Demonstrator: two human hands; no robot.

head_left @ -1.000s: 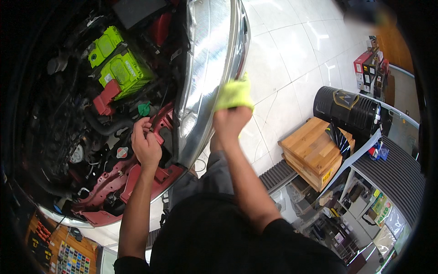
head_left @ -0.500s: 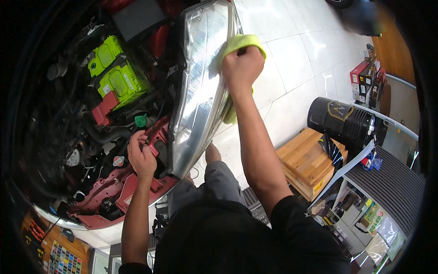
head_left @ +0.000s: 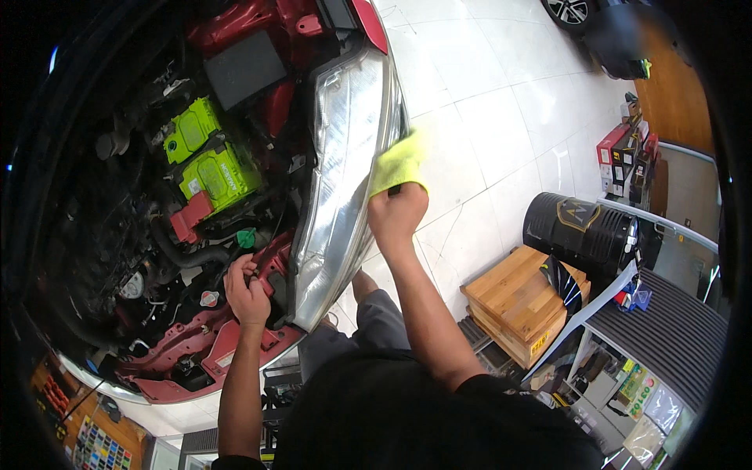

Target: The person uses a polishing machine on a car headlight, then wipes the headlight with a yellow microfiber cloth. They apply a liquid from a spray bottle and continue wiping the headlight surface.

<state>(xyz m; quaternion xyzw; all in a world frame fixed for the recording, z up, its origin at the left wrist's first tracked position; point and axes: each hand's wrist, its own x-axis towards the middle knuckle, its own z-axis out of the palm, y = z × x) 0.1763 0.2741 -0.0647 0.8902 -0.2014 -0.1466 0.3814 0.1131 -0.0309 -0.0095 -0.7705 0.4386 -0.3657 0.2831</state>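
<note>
Right grip (head_left: 399,215): clamps on a yellow-green cloth (head_left: 401,163), just outside the outer edge of the headlight (head_left: 345,157).
Yellow-green cloth: bunches over the front of the right grip, overlaps the headlight's outer edge in this view, about midway along its length; appears to touch the lens.
Cloth's axis: runs away from the body with a slant to the right, loose tip pointing off the headlight toward the floor (head_left: 501,133).
Headlight from right grip: lies to the left, just beside, with the cloth bridging the two; nearer to this hand than to the other.
Headlight's axis: runs lengthwise from the far end, beside the fender (head_left: 372,25), to the near end by the body; bows outward along the floor side.
Headlight's direction: tapers toward the near end, thus points back at the person and slightly left; faces the floor side with its clear lens.
Left grip (head_left: 248,291): curls loosely at the red front panel (head_left: 276,262), left of the headlight's near end; cannot tell whether pinching the edge or merely resting there.
Green cap (head_left: 246,238): sits just beyond the left grip, inside the engine bay.
Bright green battery (head_left: 215,180): stands farther into the bay, left of the headlight and apart from both hands, with a red cover (head_left: 190,217) at its near corner.
Wooden box (head_left: 517,286): stands well apart to the right, near a black drum (head_left: 564,223).
</note>
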